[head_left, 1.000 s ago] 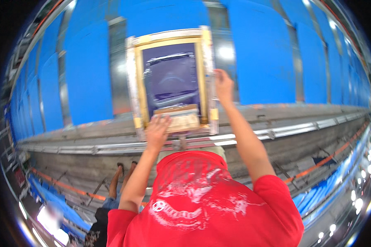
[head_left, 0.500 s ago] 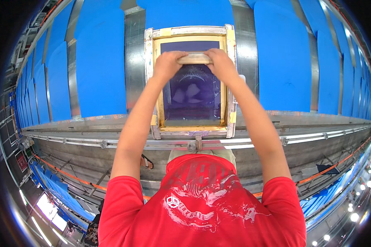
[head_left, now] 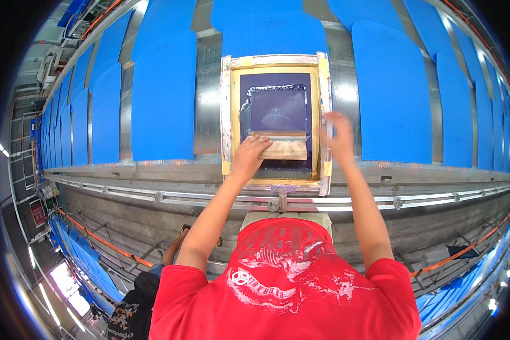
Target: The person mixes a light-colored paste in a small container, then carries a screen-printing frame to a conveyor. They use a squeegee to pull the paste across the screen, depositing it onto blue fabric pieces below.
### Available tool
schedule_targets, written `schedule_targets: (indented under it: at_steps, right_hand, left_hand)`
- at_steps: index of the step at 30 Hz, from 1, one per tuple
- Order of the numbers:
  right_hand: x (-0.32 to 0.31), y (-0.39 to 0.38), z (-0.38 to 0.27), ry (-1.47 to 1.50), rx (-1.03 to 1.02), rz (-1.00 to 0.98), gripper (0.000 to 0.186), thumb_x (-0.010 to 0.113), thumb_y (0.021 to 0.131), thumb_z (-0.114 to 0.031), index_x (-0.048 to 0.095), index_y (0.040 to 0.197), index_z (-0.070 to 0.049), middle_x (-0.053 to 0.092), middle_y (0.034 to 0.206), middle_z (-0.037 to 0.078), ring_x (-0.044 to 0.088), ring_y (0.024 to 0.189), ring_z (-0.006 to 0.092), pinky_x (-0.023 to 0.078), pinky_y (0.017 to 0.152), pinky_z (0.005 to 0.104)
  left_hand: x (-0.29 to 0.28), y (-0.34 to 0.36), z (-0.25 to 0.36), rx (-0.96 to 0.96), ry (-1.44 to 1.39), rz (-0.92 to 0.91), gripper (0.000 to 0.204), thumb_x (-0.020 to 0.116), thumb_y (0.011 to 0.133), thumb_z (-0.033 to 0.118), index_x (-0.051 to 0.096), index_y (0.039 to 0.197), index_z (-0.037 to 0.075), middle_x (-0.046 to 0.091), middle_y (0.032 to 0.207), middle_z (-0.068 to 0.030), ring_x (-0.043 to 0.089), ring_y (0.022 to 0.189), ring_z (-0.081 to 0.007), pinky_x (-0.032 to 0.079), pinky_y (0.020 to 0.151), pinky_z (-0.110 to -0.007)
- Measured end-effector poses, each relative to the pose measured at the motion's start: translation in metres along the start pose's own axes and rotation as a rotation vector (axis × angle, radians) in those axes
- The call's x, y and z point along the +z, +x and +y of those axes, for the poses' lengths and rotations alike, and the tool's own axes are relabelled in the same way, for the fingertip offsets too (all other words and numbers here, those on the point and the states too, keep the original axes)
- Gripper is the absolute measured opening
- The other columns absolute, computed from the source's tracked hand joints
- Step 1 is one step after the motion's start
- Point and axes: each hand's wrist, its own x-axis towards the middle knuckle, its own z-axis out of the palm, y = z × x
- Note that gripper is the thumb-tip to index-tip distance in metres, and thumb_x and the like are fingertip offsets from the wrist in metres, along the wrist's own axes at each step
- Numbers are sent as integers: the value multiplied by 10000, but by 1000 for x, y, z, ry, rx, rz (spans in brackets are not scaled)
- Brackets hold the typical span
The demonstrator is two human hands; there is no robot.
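Observation:
A screen printing frame with pale rails and yellow taped edges lies on a blue garment panel in front of me. Inside it, a wooden squeegee rests across the dark purple mesh, in its near half. My left hand grips the squeegee's left end, fingers over the wood. My right hand is off the squeegee, at the frame's right rail. It is smeared by motion, so its grip is unclear. A pale curved design shows in the mesh beyond the squeegee, with wet ink around the mesh area.
Rows of blue garment panels lie along the metal table on both sides. A metal rail runs along the near table edge. Behind me on the left, another person's dark clothing and arm show.
The squeegee has come toward me, from the mesh's far part to its near part. My right hand has let go of it and moved to the frame's right side. The view has shifted slightly.

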Motion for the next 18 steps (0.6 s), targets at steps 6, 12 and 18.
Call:
schedule_targets:
  at_steps: [6, 12, 18]
  right_hand:
    - [8, 23, 35, -5, 516, 29, 253, 663, 959, -289, 690, 1102, -82, 690, 891, 215, 669, 881, 375, 511, 827, 441]
    - [-8, 48, -23, -108, 441, 188, 239, 634, 993, -274, 702, 1098, -70, 722, 876, 178, 677, 793, 308, 516, 754, 403]
    - [46, 52, -67, 99, 290, 262, 216, 612, 1013, -238, 681, 1102, -53, 661, 784, 126, 542, 661, 158, 464, 632, 381]
  left_hand:
    - [7, -3, 6, 22, -94, 80, 526, 707, 735, -27, 688, 1244, 103, 653, 1350, -67, 562, 1308, -298, 416, 1144, -439]
    - [-11, -22, 3, 98, -193, 204, 594, 716, 678, -82, 690, 1247, 87, 670, 1312, -93, 574, 1284, -322, 455, 1096, -441]
    - [-72, -33, -15, 6, -135, 237, 578, 713, 677, -73, 695, 1232, 85, 681, 1292, -92, 590, 1266, -314, 470, 1086, -425]
